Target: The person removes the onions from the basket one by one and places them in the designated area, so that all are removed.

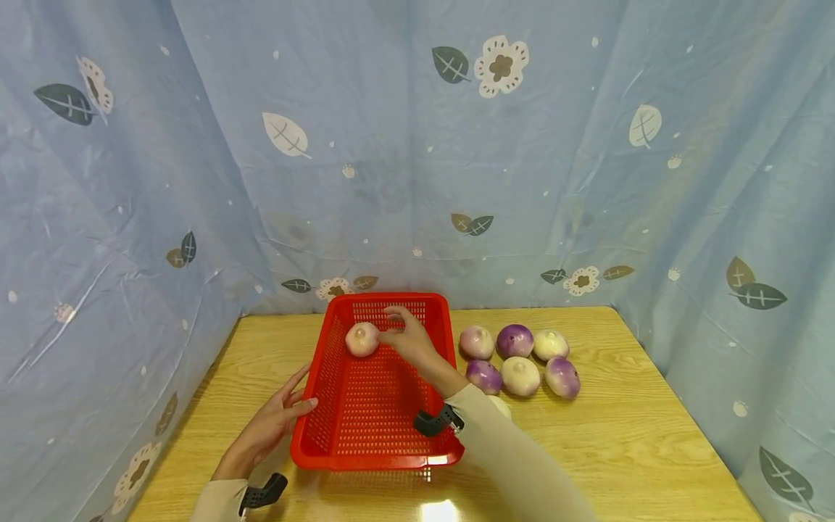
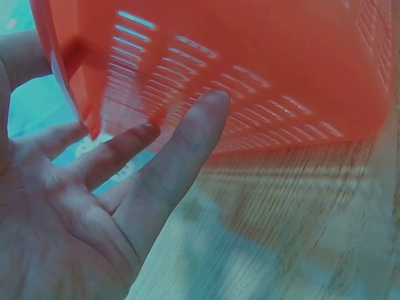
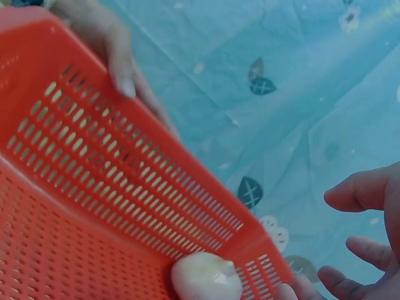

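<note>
A red plastic basket (image 1: 378,462) with slotted walls stands on the table. My left hand (image 1: 274,420) grips its left rim, thumb hooked over the edge and fingers against the outer wall, as the left wrist view shows from below. One pale, pinkish onion (image 1: 362,339) lies inside at the far left corner; the right wrist view shows this onion (image 3: 203,278) near the slotted walls. Just right of it, my right hand (image 1: 412,346) hovers over the basket with thumb and fingers spread apart, holding nothing.
Right of the basket lies a group of several onions, some purple (image 1: 515,341), some whitish (image 1: 520,376); one is partly hidden by my right sleeve (image 1: 515,457). The wooden table (image 1: 626,428) is bordered by a blue patterned curtain (image 1: 365,181) at the back and sides.
</note>
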`<state>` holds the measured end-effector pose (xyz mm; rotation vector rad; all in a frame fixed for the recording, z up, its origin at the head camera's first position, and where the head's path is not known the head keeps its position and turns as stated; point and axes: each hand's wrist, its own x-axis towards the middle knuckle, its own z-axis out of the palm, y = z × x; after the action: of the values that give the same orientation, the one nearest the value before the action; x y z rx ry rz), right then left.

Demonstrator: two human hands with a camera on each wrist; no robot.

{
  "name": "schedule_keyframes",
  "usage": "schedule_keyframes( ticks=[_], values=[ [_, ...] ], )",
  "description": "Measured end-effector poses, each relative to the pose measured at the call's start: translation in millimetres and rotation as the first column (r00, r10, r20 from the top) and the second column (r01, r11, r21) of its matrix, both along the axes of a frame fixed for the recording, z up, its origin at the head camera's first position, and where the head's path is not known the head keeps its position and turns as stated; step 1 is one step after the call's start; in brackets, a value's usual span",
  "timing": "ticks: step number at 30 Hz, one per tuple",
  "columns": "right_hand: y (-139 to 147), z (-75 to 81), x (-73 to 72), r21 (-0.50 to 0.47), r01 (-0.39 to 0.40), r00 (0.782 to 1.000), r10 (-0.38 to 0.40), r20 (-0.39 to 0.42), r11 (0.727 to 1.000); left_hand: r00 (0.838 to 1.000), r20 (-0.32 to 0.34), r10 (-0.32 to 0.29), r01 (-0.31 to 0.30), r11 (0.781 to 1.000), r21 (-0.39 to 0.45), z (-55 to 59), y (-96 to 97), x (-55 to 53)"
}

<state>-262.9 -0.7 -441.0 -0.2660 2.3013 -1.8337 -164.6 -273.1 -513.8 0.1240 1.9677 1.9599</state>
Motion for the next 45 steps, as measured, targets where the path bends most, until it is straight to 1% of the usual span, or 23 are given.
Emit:
schedule_keyframes(
  ticks=[7, 11, 14, 18, 23, 26, 30, 35, 38, 39, 43, 45],
  values=[
    [-15.4, -12.8, -13.5, 0.038, -0.005, 1.0, 0.004, 0.029, 0.999, 1.0, 0.0, 0.009, -0.009, 1.0, 0.003, 0.9, -1.3, 0.7],
    [-21.3, -19.9, -18.4, 0.056, -0.007, 0.999, 0.003, 0.054, 0.998, 1.0, 0.002, 0.004, -0.004, 1.0, 0.011, 0.1, -1.5, 0.4],
    [-23.1, -23.8, -20.6, 0.074, -0.005, 0.997, -0.001, 0.074, 0.997, 1.0, 0.006, -0.001, 0.001, 1.0, 0.014, -0.6, -1.6, -0.2],
    [-24.1, -27.1, -24.3, 0.098, 0.001, 0.996, -0.01, 0.085, 0.995, 1.0, 0.015, 0.006, -0.006, 1.0, 0.009, -0.8, -1.3, -0.9],
    [-26.4, -33.5, -33.5, 0.14, -0.003, 0.997, -0.008, 0.072, 0.99, 0.999, 0.033, 0.012, -0.012, 1.0, 0.013, -1.0, -1.6, -1.7],
    [-27.3, -38.4, -38.7, 0.155, -0.007, 0.996, -0.006, 0.083, 0.988, 0.999, 0.043, 0.019, -0.019, 1.0, 0.018, -1.4, -1.7, -2.2],
    [-28.6, -44.6, -45.0, 0.162, -0.013, 0.995, -0.004, 0.102, 0.987, 0.999, 0.042, 0.019, -0.02, 1.0, 0.019, -2.2, -2.0, -2.4],
    [-32.6, -49.3, -53.1, 0.183, -0.059, 0.993, 0.039, 0.109, 0.981, 0.999, 0.029, 0.014, -0.015, 1.0, 0.015, -0.2, -2.5, -2.3],
    [-34.7, -51.5, -55.5, 0.185, -0.097, 0.989, 0.074, 0.126, 0.978, 1.0, 0.017, 0.004, -0.004, 1.0, 0.01, 0.6, -2.9, -2.7],
    [-35.3, -52.5, -55.8, 0.187, -0.104, 0.988, 0.079, 0.134, 0.977, 1.0, 0.021, 0.009, -0.009, 1.0, 0.011, 1.0, -2.7, -2.5],
    [-37.3, -57.6, -57.6, 0.202, -0.106, 0.987, 0.079, 0.14, 0.974, 0.999, 0.036, 0.012, -0.012, 1.0, 0.011, 1.4, -1.8, -2.1],
    [-38.6, -60.2, -58.6, 0.208, -0.105, 0.987, 0.077, 0.14, 0.973, 0.998, 0.05, 0.023, -0.023, 1.0, 0.016, 1.4, -1.1, -1.6]
  ],
)
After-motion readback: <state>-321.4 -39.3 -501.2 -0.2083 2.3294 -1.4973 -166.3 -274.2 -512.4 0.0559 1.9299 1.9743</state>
